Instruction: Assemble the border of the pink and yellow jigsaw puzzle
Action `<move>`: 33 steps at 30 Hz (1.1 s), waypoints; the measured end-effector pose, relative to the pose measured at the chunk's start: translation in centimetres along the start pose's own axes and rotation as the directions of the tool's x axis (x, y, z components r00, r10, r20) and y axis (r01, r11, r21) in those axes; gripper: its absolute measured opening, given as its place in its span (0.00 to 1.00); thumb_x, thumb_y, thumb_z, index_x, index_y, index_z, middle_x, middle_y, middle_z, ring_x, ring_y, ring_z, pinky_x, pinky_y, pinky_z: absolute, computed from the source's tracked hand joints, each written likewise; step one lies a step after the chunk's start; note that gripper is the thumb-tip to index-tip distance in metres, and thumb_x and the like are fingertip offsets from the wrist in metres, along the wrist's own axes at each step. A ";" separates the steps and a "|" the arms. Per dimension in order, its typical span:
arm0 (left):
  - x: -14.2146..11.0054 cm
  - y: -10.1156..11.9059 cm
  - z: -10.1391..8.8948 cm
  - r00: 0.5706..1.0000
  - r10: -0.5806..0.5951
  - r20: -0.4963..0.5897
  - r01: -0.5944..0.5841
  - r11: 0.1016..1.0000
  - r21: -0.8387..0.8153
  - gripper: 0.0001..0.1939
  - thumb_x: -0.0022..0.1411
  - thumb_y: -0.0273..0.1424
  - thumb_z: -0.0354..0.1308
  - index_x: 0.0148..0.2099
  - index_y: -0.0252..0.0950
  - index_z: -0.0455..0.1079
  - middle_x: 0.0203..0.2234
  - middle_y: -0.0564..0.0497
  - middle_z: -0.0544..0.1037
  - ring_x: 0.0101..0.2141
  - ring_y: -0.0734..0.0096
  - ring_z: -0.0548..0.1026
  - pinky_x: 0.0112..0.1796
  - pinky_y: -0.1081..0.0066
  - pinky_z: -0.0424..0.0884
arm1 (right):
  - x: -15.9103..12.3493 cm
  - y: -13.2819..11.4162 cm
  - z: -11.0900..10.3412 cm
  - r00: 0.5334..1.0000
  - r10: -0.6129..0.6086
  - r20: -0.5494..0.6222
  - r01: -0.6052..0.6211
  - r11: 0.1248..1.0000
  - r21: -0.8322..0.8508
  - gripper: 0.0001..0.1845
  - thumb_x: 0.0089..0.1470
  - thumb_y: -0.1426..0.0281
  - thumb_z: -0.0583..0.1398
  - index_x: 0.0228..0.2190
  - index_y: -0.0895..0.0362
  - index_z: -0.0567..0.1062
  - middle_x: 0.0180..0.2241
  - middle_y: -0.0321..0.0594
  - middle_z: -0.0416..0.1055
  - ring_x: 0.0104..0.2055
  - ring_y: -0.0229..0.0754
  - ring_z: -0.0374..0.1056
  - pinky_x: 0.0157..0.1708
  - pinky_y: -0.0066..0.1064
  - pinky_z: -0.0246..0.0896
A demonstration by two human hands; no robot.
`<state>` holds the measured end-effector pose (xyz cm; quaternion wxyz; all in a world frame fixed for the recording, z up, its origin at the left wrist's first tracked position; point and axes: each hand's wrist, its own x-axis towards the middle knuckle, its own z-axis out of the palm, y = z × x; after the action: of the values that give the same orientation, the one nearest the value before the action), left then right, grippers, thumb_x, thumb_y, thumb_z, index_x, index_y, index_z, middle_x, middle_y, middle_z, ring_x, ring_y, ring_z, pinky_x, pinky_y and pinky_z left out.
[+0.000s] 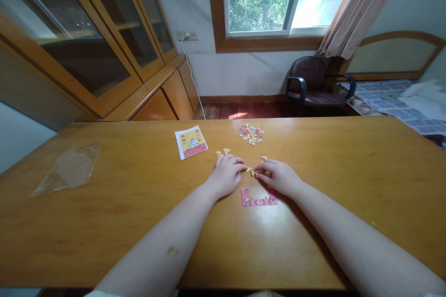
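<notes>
My left hand [226, 175] and my right hand [278, 177] rest on a wooden table [139, 204], fingertips nearly meeting. Between them they pinch small yellow puzzle pieces [251, 171]. Just in front of my hands lies a joined strip of pink puzzle pieces [258, 198], forming a bottom edge and corner. A pile of loose pieces [251, 134] sits farther back. Two or three yellow pieces [222, 152] lie beside my left hand. A picture card [191, 142] showing the puzzle image lies to the left.
A clear plastic bag [69, 168] lies flat at the table's left. Behind the table stand a wooden cabinet with glass doors [104, 46], a dark armchair [313, 84] under the window, and a bed [400, 97] at the right.
</notes>
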<state>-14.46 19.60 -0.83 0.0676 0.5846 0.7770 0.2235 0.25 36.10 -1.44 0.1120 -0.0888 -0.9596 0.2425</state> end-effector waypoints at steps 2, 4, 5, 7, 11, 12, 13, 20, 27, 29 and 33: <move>0.0 0.1 -0.2 1.000 0.002 0.012 -0.001 1.000 -0.017 0.17 0.57 0.23 0.51 0.45 0.42 0.75 0.44 0.50 0.77 0.47 0.60 0.66 0.52 0.56 0.58 | 0.0 0.0 0.0 1.000 -0.001 0.001 0.001 1.000 0.005 0.08 0.55 0.63 0.60 0.35 0.52 0.78 0.30 0.37 0.74 0.31 0.40 0.70 0.33 0.30 0.63; 0.0 0.1 -0.3 0.999 0.022 0.034 -0.021 0.999 -0.037 0.18 0.57 0.22 0.50 0.45 0.42 0.75 0.43 0.51 0.77 0.46 0.61 0.67 0.52 0.58 0.58 | 0.0 0.1 0.0 1.000 -0.003 0.001 0.003 1.000 0.008 0.08 0.55 0.63 0.60 0.35 0.52 0.78 0.30 0.37 0.74 0.31 0.40 0.70 0.33 0.30 0.63; 0.0 0.0 -0.4 0.998 0.040 0.047 -0.037 0.998 -0.046 0.18 0.57 0.22 0.50 0.45 0.42 0.75 0.43 0.52 0.78 0.46 0.62 0.67 0.52 0.58 0.58 | 0.0 0.1 0.0 1.000 -0.003 0.001 0.003 1.000 0.009 0.09 0.55 0.63 0.60 0.35 0.52 0.78 0.30 0.37 0.74 0.31 0.40 0.70 0.33 0.30 0.63; 0.0 0.0 -0.4 0.995 0.077 0.071 -0.073 0.996 -0.059 0.18 0.57 0.22 0.50 0.46 0.43 0.75 0.42 0.52 0.78 0.46 0.62 0.67 0.52 0.58 0.58 | 0.0 0.2 0.0 1.000 -0.005 0.003 0.005 1.000 0.010 0.09 0.55 0.63 0.60 0.35 0.52 0.78 0.31 0.38 0.74 0.32 0.40 0.70 0.34 0.31 0.63; 0.0 -0.1 -0.4 0.988 0.107 0.108 -0.101 0.993 -0.059 0.19 0.57 0.23 0.50 0.47 0.43 0.75 0.42 0.52 0.78 0.45 0.61 0.67 0.51 0.58 0.58 | -0.1 0.1 0.0 1.000 -0.002 0.016 0.002 1.000 0.018 0.09 0.56 0.63 0.60 0.35 0.52 0.78 0.31 0.37 0.74 0.31 0.39 0.69 0.33 0.30 0.63; 0.0 -0.1 -0.4 0.988 0.107 0.113 -0.101 0.993 -0.057 0.20 0.57 0.22 0.50 0.47 0.43 0.74 0.42 0.52 0.78 0.45 0.61 0.68 0.51 0.58 0.59 | -0.1 0.1 0.1 1.000 0.000 0.019 0.000 1.000 0.019 0.09 0.55 0.63 0.60 0.35 0.52 0.78 0.31 0.37 0.74 0.31 0.39 0.69 0.33 0.29 0.62; 0.0 -0.1 -0.4 0.988 0.106 0.114 -0.100 0.993 -0.056 0.20 0.57 0.22 0.49 0.48 0.42 0.74 0.43 0.51 0.78 0.45 0.62 0.68 0.51 0.58 0.59 | 0.0 0.1 0.1 1.000 0.003 0.022 -0.003 1.000 0.018 0.09 0.55 0.63 0.60 0.36 0.52 0.78 0.31 0.37 0.74 0.31 0.38 0.69 0.33 0.29 0.62; 0.1 -0.1 -0.3 0.981 0.104 0.162 -0.098 0.994 -0.042 0.26 0.54 0.20 0.49 0.54 0.40 0.70 0.51 0.52 0.74 0.51 0.60 0.65 0.55 0.56 0.56 | -0.1 -0.2 0.2 0.998 0.007 0.070 -0.007 1.000 0.005 0.10 0.55 0.64 0.60 0.37 0.53 0.78 0.31 0.38 0.74 0.32 0.38 0.69 0.34 0.28 0.61; 0.1 0.0 0.1 0.982 0.122 0.145 -0.117 0.992 -0.046 0.26 0.54 0.20 0.49 0.54 0.41 0.70 0.49 0.51 0.75 0.51 0.61 0.65 0.55 0.56 0.57 | -0.1 -0.5 0.1 0.997 0.007 0.078 -0.005 1.000 -0.024 0.10 0.55 0.63 0.60 0.37 0.53 0.78 0.31 0.38 0.74 0.32 0.39 0.69 0.34 0.28 0.61; 0.1 0.0 0.1 0.981 0.130 0.144 -0.125 0.991 -0.045 0.26 0.55 0.20 0.49 0.54 0.41 0.70 0.49 0.51 0.75 0.51 0.61 0.65 0.55 0.57 0.57 | 0.0 -0.6 0.1 0.997 0.005 0.081 -0.002 0.999 -0.035 0.09 0.55 0.64 0.60 0.36 0.53 0.78 0.31 0.38 0.74 0.33 0.39 0.69 0.34 0.28 0.61; 0.1 0.1 0.0 0.980 0.134 0.147 -0.128 0.990 -0.055 0.25 0.55 0.20 0.49 0.53 0.41 0.71 0.48 0.51 0.75 0.51 0.61 0.65 0.55 0.57 0.57 | 0.0 -0.6 0.1 0.996 -0.001 0.092 0.005 0.999 -0.041 0.09 0.55 0.63 0.61 0.36 0.54 0.78 0.31 0.39 0.74 0.33 0.39 0.69 0.34 0.28 0.61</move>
<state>-14.36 19.71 -0.80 0.1244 0.6480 0.7243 0.2000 0.13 35.49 -1.23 0.0663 -0.0783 -0.9687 0.2261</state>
